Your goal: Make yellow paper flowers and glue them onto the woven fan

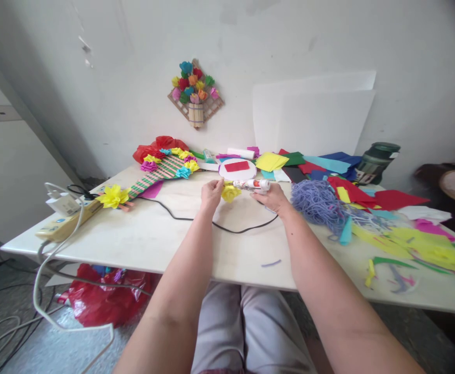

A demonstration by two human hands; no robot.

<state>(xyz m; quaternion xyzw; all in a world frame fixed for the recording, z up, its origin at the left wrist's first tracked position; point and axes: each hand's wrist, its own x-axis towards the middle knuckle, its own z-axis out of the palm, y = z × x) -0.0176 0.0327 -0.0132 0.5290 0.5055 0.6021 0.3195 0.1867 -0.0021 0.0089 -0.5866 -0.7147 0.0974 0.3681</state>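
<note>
In the middle of the table, my left hand (212, 196) is closed in a pinch on a yellow paper flower (231, 193). My right hand (273, 198) grips a white glue gun (253, 185) with a patterned body. Its nozzle points left and meets the flower's edge; whether they touch I cannot tell. A black cord (227, 228) loops from below my right hand towards the power strip. Just beyond both hands lies a round white fan-shaped piece (237, 169) with a red paper rectangle (237, 166) on it.
At the left are a power strip (67, 221) with chargers and a woven fan (161, 174) trimmed with paper flowers. Purple yarn (317, 205) and paper scraps (426, 246) cover the right side, near a dark green bottle (377, 162). A flower decoration (195, 93) hangs on the wall.
</note>
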